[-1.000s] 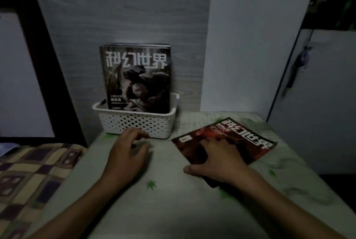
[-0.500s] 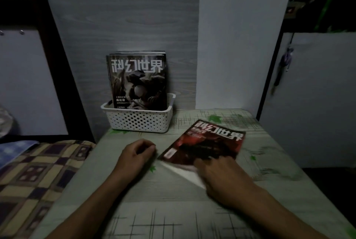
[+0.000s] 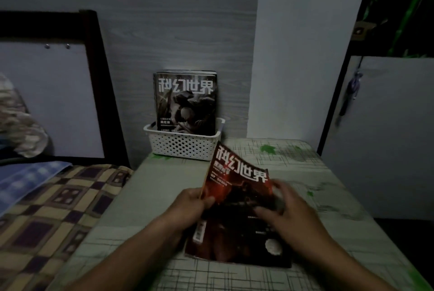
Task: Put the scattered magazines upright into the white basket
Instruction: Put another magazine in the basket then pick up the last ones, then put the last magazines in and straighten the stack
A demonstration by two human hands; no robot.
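Near the front of the worktop (image 3: 150, 208), we hold a red magazine (image 3: 237, 187) between both hands, lifted off the surface and tilted so its top edge leans away from us toward the wall. Our left hand (image 3: 187, 208) grips the magazine's left edge, thumb curled over the cover and fingers wrapped behind. Our right hand (image 3: 288, 215) takes the right side, with the thumb lying across the cover and the fingers bent round the edge; that hand is blurred, so we cannot tell exactly how each finger lies. Beneath the raised one, a second dark red magazine (image 3: 234, 250) lies flat on the worktop, partly hidden by the first and by our hands.

At the back of the worktop, against the grey wood-grain wall (image 3: 178, 27), stands the white basket (image 3: 183, 147), its sides perforated. Several magazines stand upright in it as a stack, the front one, a dark grey magazine (image 3: 186, 103), showing large white lettering across its top. The basket is apart from the magazine we hold, just beyond its upper left corner.

To our left sits a bed with a checked cover (image 3: 54, 211) and a dark headboard frame (image 3: 98, 84). On the right a white cabinet door (image 3: 387, 138) has something small hanging from it, too dim to identify.
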